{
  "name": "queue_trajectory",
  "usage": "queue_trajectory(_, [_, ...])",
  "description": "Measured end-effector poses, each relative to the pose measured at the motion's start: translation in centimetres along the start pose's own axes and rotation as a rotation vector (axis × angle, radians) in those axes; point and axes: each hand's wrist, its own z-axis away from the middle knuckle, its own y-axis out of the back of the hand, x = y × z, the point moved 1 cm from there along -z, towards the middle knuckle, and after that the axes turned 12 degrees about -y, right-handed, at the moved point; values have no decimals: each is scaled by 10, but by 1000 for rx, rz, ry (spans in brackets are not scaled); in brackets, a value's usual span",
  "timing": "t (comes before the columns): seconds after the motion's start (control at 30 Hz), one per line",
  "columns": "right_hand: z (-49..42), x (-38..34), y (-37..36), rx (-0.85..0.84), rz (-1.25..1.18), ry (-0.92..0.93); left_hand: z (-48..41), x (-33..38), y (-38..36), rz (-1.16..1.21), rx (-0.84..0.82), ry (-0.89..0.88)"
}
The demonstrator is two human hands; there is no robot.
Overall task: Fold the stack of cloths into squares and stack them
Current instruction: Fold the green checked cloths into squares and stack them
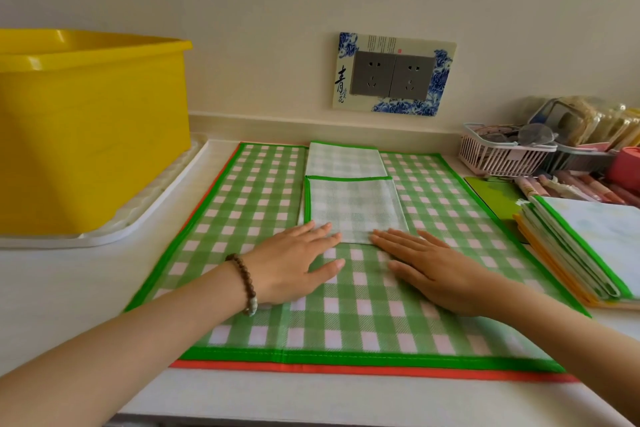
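Green checked cloth (242, 204) flat, perhaps stacked.

home countertop, wall sockets (393, 75), yellow tub (93, 135)

Bright, soft, even light; its source cannot be told. Faint shadows hug the left hand (294, 260) and right hand (433, 270) on the green checked cloth (363, 322). Pale glare streaks the yellow tub (86, 149) rim. Wide-angle distortion bows the edges, and the pink basket (502, 156) looks slightly soft.
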Motion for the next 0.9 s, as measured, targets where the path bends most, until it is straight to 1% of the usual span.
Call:
queue_trajectory(0.13, [17, 23, 1, -29, -35, -42, 0, 0, 0, 6, -26, 2])
queue_trajectory(0.3, [15, 25, 9, -44, -111, -63, 0, 0, 0, 19, -32, 5])
queue_trajectory(0.37, [13, 24, 19, -15, -58, -74, 1, 0, 0, 17, -23, 3])
queue_trajectory(0.5, [5, 16, 34, 115, 147, -55, 0, -1, 8, -12, 23, 5])
queue_trajectory(0.6, [-5, 5, 39, 123, 221, -29, 0, -5, 14, -7, 28, 27])
queue_trajectory(0.73, [-13, -3, 40, 108, 327, -49, 1, -15, 18, 17, 36, 73])
queue_trajectory(0.8, [-16, -5, 40, 118, 346, -62, 1, -19, 19, -1, 49, 83])
queue_trajectory(0.9, [-20, 0, 36, 171, 284, -97, 0, -21, 21, 9, 83, 89])
